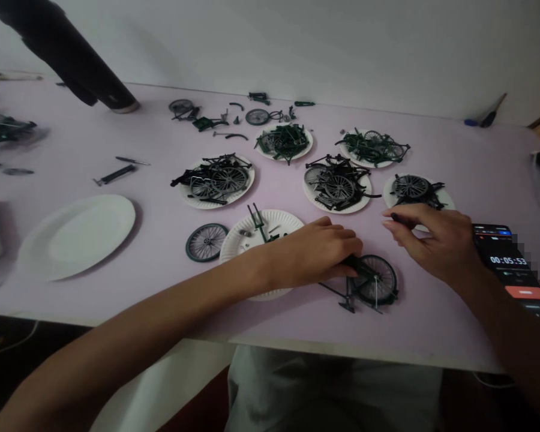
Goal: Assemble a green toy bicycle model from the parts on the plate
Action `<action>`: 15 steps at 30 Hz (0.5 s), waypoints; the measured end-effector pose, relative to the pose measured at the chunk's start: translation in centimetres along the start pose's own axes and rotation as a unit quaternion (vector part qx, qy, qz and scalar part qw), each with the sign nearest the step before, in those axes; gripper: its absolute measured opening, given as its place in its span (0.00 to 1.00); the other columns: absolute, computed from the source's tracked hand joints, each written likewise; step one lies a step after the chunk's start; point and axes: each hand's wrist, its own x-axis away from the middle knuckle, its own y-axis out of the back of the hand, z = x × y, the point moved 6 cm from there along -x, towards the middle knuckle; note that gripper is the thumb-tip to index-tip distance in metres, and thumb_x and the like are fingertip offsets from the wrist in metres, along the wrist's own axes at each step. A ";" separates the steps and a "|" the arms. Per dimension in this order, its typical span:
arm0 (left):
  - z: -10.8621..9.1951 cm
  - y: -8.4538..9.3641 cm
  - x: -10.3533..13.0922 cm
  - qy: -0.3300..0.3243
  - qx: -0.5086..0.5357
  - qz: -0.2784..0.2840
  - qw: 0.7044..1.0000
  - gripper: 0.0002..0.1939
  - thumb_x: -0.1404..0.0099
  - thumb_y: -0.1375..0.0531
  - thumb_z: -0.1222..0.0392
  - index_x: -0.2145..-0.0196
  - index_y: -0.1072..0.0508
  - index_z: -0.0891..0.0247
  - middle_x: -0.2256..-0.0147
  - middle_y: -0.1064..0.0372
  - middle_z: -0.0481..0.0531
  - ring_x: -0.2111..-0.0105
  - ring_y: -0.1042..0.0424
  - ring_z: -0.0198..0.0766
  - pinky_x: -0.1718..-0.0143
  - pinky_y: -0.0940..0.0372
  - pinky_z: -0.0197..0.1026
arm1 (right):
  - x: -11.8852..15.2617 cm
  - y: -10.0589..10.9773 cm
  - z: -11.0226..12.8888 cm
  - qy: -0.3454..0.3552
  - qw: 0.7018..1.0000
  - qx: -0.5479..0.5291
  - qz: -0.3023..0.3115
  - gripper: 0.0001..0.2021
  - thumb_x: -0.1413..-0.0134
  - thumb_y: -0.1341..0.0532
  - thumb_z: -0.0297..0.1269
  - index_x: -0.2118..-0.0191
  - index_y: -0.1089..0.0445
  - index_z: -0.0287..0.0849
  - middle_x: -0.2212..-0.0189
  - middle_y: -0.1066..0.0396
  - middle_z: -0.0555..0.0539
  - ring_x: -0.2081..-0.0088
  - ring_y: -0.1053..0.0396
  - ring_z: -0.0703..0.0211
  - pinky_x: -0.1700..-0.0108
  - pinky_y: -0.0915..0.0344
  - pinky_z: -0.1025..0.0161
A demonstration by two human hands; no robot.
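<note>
My left hand (312, 252) is closed around the upper part of a partly built model bicycle (368, 279), holding it at the table's front. Its rear wheel, pedal and kickstand show to the right of my fingers; its front end is hidden by the hand. Up and to the right, my right hand (436, 240) pinches a small black part (395, 218) between thumb and finger. Partly behind my left forearm lies a paper plate (292, 221) with a dark green front fork (259, 223) and tiny bits. A loose wheel (207, 242) leans by its left rim.
Several plates farther back hold heaps of bicycle parts, such as the black parts plate (251, 180). Loose pieces lie near the wall. A large white plate (78, 237) and a small pump-like part (117, 174) are at left. A phone (508, 261) showing a timer lies at right.
</note>
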 end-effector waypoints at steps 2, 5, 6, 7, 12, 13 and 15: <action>-0.5 0.9 0.4 -0.013 -0.007 -0.017 1.000 0.12 0.29 0.39 0.55 0.54 0.29 0.66 0.57 0.27 0.54 0.58 0.29 0.42 0.53 0.42 0.43 | -0.1 -0.4 -0.7 0.026 1.000 0.012 0.012 0.02 0.37 0.38 0.35 0.60 0.28 0.48 0.71 0.21 0.51 0.74 0.25 0.57 0.71 0.33 0.59; -1.4 2.5 1.0 -0.043 -0.021 -0.083 0.995 0.09 0.29 0.39 0.56 0.55 0.29 0.64 0.57 0.27 0.52 0.58 0.29 0.40 0.54 0.42 0.41 | -0.1 -1.2 -1.9 0.013 0.999 0.009 0.037 0.03 0.36 0.40 0.35 0.60 0.28 0.47 0.68 0.20 0.49 0.71 0.24 0.56 0.69 0.32 0.58; -1.7 3.0 1.2 -0.055 -0.035 -0.110 0.992 0.08 0.28 0.40 0.57 0.56 0.29 0.64 0.56 0.28 0.53 0.58 0.29 0.40 0.54 0.42 0.41 | -0.1 -1.4 -2.2 0.004 0.999 0.002 0.044 0.04 0.35 0.40 0.36 0.60 0.28 0.47 0.68 0.20 0.49 0.71 0.24 0.56 0.68 0.32 0.58; -2.0 3.4 1.4 -0.068 -0.058 -0.135 0.987 0.08 0.27 0.42 0.57 0.56 0.30 0.64 0.56 0.28 0.54 0.57 0.29 0.40 0.54 0.42 0.42 | -0.1 -1.7 -2.4 -0.005 0.999 -0.006 0.052 0.04 0.35 0.41 0.37 0.59 0.28 0.47 0.67 0.20 0.49 0.70 0.24 0.56 0.67 0.32 0.58; -3.4 3.3 2.1 -0.134 -0.218 -0.204 0.945 0.07 0.24 0.49 0.64 0.57 0.32 0.65 0.58 0.27 0.55 0.61 0.30 0.40 0.57 0.41 0.44 | 0.1 -2.5 -2.5 -0.025 0.995 -0.027 0.088 0.09 0.33 0.43 0.39 0.58 0.27 0.43 0.66 0.21 0.47 0.70 0.25 0.57 0.65 0.33 0.60; -3.5 3.0 2.2 -0.148 -0.242 -0.207 0.936 0.06 0.24 0.49 0.65 0.57 0.32 0.65 0.59 0.27 0.55 0.62 0.30 0.39 0.58 0.42 0.44 | 0.1 -2.6 -2.4 -0.022 0.995 -0.027 0.090 0.09 0.32 0.43 0.40 0.58 0.27 0.43 0.67 0.21 0.47 0.70 0.25 0.57 0.65 0.33 0.60; -3.7 2.3 2.5 -0.171 -0.271 -0.207 0.924 0.06 0.25 0.48 0.68 0.59 0.32 0.65 0.61 0.27 0.53 0.65 0.31 0.38 0.60 0.42 0.44 | 0.3 -2.9 -2.2 -0.011 0.995 -0.028 0.099 0.10 0.33 0.43 0.40 0.58 0.27 0.42 0.68 0.21 0.47 0.71 0.26 0.58 0.66 0.34 0.61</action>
